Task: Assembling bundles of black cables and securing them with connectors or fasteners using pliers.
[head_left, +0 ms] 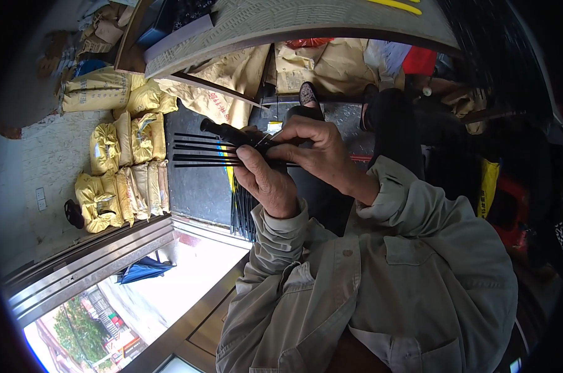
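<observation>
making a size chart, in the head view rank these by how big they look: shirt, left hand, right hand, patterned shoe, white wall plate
1. Shirt
2. Left hand and right hand: too alike to rank
3. Patterned shoe
4. White wall plate

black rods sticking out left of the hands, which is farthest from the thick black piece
The lowest rod; the others sticking out there lie higher, nearer the thick black piece.
</observation>
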Demonstrator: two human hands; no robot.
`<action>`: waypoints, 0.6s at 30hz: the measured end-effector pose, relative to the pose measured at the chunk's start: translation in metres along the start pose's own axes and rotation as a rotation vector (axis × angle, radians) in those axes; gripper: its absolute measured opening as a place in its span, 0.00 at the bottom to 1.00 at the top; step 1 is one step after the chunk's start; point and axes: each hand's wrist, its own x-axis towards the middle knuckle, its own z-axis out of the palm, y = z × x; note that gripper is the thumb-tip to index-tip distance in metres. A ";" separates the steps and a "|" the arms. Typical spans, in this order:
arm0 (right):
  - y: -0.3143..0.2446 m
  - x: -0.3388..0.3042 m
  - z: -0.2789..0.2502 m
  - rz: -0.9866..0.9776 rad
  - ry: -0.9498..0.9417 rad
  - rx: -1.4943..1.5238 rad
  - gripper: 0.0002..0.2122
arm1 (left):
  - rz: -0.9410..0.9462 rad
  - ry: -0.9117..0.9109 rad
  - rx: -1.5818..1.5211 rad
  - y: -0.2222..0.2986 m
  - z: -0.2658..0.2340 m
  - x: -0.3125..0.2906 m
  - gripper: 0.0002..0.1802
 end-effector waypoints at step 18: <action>-0.006 0.006 -0.009 0.211 -0.052 0.041 0.06 | 0.045 -0.034 -0.013 -0.001 -0.007 -0.003 0.21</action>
